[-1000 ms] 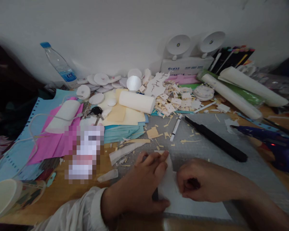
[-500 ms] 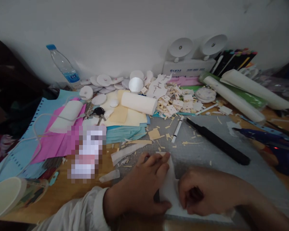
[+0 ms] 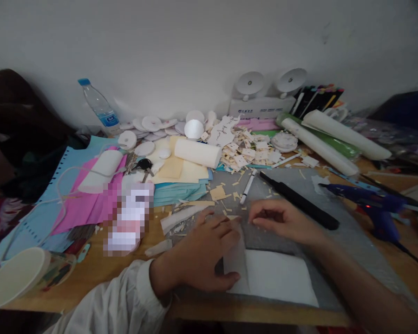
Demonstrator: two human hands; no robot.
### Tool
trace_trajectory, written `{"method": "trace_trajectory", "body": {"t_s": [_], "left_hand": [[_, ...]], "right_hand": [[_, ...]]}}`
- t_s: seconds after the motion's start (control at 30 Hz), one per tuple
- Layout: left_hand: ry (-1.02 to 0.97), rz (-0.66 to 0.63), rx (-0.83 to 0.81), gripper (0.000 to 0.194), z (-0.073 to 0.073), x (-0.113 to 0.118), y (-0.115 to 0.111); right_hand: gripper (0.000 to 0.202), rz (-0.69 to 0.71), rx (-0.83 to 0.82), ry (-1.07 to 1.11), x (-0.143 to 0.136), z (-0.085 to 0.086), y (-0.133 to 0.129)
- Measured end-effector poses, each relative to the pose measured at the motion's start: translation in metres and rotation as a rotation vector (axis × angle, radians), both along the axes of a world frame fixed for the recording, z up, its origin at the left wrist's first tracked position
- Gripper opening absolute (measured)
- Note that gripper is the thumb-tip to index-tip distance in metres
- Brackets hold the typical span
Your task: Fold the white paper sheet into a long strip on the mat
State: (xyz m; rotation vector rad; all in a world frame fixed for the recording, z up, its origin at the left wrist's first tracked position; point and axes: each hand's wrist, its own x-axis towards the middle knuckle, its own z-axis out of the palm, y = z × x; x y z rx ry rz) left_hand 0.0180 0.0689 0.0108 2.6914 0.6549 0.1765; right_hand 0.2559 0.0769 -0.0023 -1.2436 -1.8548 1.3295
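Note:
My left hand (image 3: pixel 209 253) lies with fingers spread on a piece of thin white paper (image 3: pixel 236 264), pressing it against the grey cutting mat (image 3: pixel 351 264). A flat white rectangular sheet (image 3: pixel 280 276) extends to the right of it. Above that sheet, beyond its far edge, my right hand (image 3: pixel 278 218) hovers with curled fingers and the thumb close to the index finger. Whatever may be between those fingertips is too small to make out. A white pen (image 3: pixel 248 186) and a black stick-like tool (image 3: pixel 299 199) lie just beyond my right hand.
A blue glue gun (image 3: pixel 372 199) with a red light lies at the right. Small cream cut pieces (image 3: pixel 245 150), white discs (image 3: pixel 151 123) and a white roll (image 3: pixel 198 153) crowd the back. A phone (image 3: pixel 130 218), paper cup (image 3: pixel 17 278) and water bottle (image 3: pixel 99 106) are at left.
My right hand has moved up and away from the white sheet, uncovering it. My left hand stays on the paper. The view has shifted slightly.

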Motion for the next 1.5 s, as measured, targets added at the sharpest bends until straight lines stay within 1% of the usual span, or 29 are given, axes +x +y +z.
{"method": "trace_trajectory", "body": {"t_s": [0.1, 0.17, 0.2, 0.27, 0.33, 0.43, 0.5, 0.57, 0.7, 0.87, 1.07, 1.2, 1.3, 1.4, 1.43, 1.5], "left_hand": [[0.033, -0.038, 0.079, 0.043, 0.008, 0.003, -0.014], [0.065, -0.104, 0.135, 0.039, 0.009, 0.007, -0.03], [0.074, -0.145, 0.167, 0.037, 0.006, 0.01, -0.04], [0.063, -0.188, 0.233, 0.034, -0.002, 0.018, -0.057], [0.035, -0.16, 0.293, 0.029, -0.012, 0.026, -0.07], [0.056, -0.065, 0.322, 0.03, -0.024, 0.037, -0.079], [0.08, -0.034, 0.322, 0.033, -0.027, 0.042, -0.079], [0.075, -0.036, 0.32, 0.031, -0.03, 0.044, -0.077], [0.044, -0.066, 0.311, 0.022, -0.032, 0.047, -0.076], [0.081, -0.124, 0.331, 0.015, -0.027, 0.051, -0.077], [0.08, -0.121, 0.375, 0.012, -0.021, 0.049, -0.074], [0.093, -0.142, 0.34, 0.012, -0.018, 0.043, -0.073], [0.098, -0.15, 0.313, 0.011, -0.011, 0.034, -0.068], [0.09, -0.12, 0.297, 0.008, -0.001, 0.019, -0.054], [0.084, -0.109, 0.297, 0.008, 0.002, 0.013, -0.047], [0.096, -0.076, 0.276, 0.009, 0.006, -0.001, -0.033]], "right_hand": [[0.023, -0.038, 0.072, 0.007, -0.005, -0.005, 0.001], [0.02, -0.073, 0.14, -0.018, -0.009, -0.009, 0.002], [0.019, -0.084, 0.172, -0.042, -0.011, -0.012, 0.003], [0.018, -0.088, 0.227, -0.1, -0.014, -0.017, 0.003], [0.021, -0.071, 0.274, -0.164, -0.016, -0.022, 0.002], [0.025, -0.02, 0.344, -0.242, -0.019, -0.026, -0.001], [0.028, 0.023, 0.369, -0.279, -0.022, -0.026, -0.003], [0.031, 0.054, 0.362, -0.302, -0.024, -0.027, -0.003], [0.024, 0.052, 0.322, -0.303, -0.028, -0.027, -0.002], [0.019, -0.009, 0.303, -0.252, -0.029, -0.027, -0.002], [0.014, -0.009, 0.223, -0.17, -0.029, -0.025, -0.004], [0.013, 0.003, 0.148, -0.091, -0.028, -0.024, -0.007], [0.02, -0.015, 0.042, 0.057, -0.022, -0.02, -0.008], [0.027, 0.012, -0.093, 0.172, -0.013, -0.013, -0.008], [0.028, 0.034, -0.11, 0.162, -0.011, -0.01, -0.008], [0.024, 0.063, -0.092, 0.1, -0.008, -0.007, -0.008]]}}
